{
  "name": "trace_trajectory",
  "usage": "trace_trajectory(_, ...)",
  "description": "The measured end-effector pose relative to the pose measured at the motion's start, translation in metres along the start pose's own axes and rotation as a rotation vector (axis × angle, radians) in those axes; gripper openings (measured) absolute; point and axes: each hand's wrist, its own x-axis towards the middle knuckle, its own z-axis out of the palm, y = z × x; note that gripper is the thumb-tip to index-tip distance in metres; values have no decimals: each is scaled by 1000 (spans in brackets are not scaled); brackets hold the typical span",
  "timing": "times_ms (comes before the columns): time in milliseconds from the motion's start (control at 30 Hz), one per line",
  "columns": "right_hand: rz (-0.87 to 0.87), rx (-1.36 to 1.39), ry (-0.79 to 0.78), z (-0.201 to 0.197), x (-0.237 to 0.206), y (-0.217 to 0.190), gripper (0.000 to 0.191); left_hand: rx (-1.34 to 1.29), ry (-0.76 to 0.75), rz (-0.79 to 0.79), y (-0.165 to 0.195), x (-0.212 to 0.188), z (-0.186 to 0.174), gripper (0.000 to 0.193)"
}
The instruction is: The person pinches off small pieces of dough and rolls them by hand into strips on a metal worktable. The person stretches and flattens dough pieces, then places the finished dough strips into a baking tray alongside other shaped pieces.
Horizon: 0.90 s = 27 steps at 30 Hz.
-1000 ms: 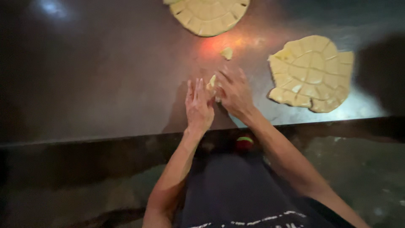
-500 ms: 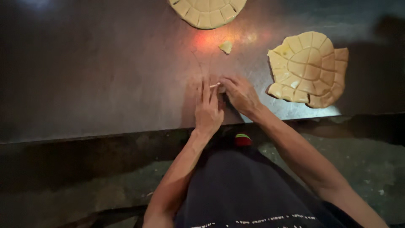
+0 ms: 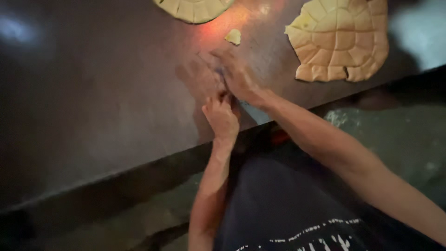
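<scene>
My hands meet on a dark metal table [image 3: 102,93], both blurred by motion. My right hand [image 3: 237,76] lies palm down on the surface, fingers pointing away from me. Just behind it, near the table's front edge, my left hand [image 3: 222,116] has its fingers curled against the heel of the right hand. Whatever is under or between the hands is hidden. A small loose piece of yellow dough [image 3: 233,36] lies a little beyond my right fingertips.
A flat sheet of yellow dough scored into squares [image 3: 341,39] lies at the right of the table. A second scored round sheet [image 3: 193,7] is cut off by the top edge. The table's front edge [image 3: 139,160] runs diagonally; my dark apron [image 3: 278,209] is below.
The pale bit of dough seen between my hands earlier no longer shows. My left hand has pulled back toward the table edge and curled. The view has tilted and moved closer.
</scene>
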Motion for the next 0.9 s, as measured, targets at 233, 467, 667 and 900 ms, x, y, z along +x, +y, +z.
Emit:
trace_trajectory(233, -546, -343, -20, 10, -2, 42, 58, 93, 6, 15, 3, 10, -5, 19)
trace_trajectory(467, -530, -327, -79, 10, 84, 40, 68, 185, 46, 138, -22, 65, -11, 19)
trace_trajectory(667, -567, -367, -237, -18, 40, 45, 68, 79, -60, 158, -10, 59, -11, 17)
trace_trajectory(900, -609, -479, -240, 4, 121, 57, 60, 166, 27, 177, -25, 89, -6, 20)
